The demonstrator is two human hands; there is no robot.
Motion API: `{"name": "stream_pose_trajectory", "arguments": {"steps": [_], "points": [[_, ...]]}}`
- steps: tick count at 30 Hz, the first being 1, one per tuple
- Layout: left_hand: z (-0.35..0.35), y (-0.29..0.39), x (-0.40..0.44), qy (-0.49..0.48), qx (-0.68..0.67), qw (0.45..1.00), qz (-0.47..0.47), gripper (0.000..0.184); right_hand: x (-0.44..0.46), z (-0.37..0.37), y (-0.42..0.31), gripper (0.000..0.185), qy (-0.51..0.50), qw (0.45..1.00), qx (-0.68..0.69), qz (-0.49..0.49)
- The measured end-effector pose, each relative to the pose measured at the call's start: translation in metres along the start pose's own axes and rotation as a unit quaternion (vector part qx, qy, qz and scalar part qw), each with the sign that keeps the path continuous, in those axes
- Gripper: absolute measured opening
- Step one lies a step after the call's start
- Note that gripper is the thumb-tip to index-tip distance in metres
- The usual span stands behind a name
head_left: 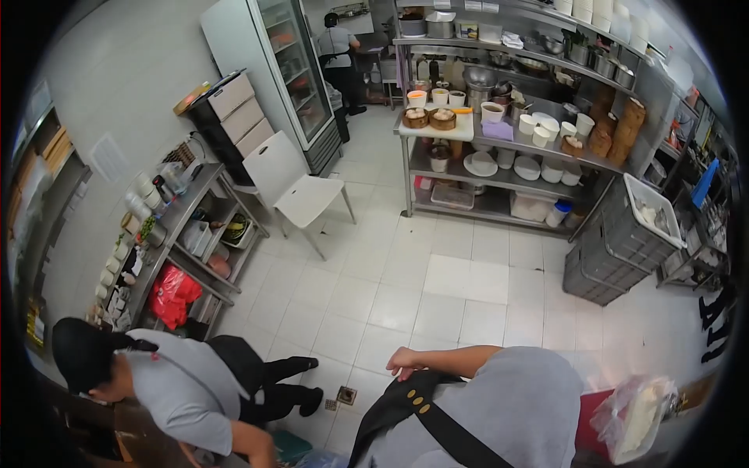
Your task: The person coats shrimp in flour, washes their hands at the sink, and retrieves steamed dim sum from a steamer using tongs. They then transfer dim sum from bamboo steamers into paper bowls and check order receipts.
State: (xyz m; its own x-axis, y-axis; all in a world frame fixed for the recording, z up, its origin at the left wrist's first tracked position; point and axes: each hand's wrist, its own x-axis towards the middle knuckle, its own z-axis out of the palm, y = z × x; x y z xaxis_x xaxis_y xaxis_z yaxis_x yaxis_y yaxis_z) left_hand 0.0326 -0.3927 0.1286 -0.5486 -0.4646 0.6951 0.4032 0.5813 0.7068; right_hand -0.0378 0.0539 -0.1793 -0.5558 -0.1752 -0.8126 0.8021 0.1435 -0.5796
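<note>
My right hand is at the end of a bent forearm, just beyond the edge of my black apron with its gold-coloured studs. Its fingers curl downward, and whatever they may hold is hidden. A grey sleeve covers the upper arm. Nowhere in the view does my left hand show. At the lower right, beside my body, a white container with a clear plastic bag stands near a red surface.
At lower left a co-worker in a black cap bends over; another person stands at the back. A white chair stands by the left shelf. Stacked grey crates are right of a steel rack holding bowls and bamboo steamers.
</note>
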Motion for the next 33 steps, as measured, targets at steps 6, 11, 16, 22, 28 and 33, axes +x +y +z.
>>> {"name": "stream_pose_trajectory", "arguments": {"steps": [6,11,16,22,28,33], "points": [[0.253,0.007,-0.162,-0.528,-0.022,0.823,-0.209,0.035,-0.006,-0.124,0.043,0.037,0.057,0.997,0.047,-0.007],[0.315,-0.123,-0.368,-0.783,-0.095,0.599,-0.136,0.042,-0.041,-0.194,0.077,0.038,-0.019,0.88,0.457,-0.128],[0.385,-0.145,-0.354,-0.904,0.167,0.334,-0.208,0.035,-0.085,-0.254,0.142,0.047,-0.068,0.69,0.683,-0.23],[0.55,-0.175,-0.344,-0.978,0.148,0.149,-0.009,0.028,-0.103,-0.322,0.206,0.056,0.085,0.686,0.685,-0.232],[0.941,0.039,-0.328,-0.791,-0.11,0.602,-0.003,0.023,-0.144,-0.45,0.143,0.04,0.297,0.801,0.503,-0.133],[1.156,0.388,-0.179,-0.671,-0.365,0.636,-0.109,0.018,-0.18,-0.538,0.082,0.033,0.299,0.867,0.346,-0.2]]}}
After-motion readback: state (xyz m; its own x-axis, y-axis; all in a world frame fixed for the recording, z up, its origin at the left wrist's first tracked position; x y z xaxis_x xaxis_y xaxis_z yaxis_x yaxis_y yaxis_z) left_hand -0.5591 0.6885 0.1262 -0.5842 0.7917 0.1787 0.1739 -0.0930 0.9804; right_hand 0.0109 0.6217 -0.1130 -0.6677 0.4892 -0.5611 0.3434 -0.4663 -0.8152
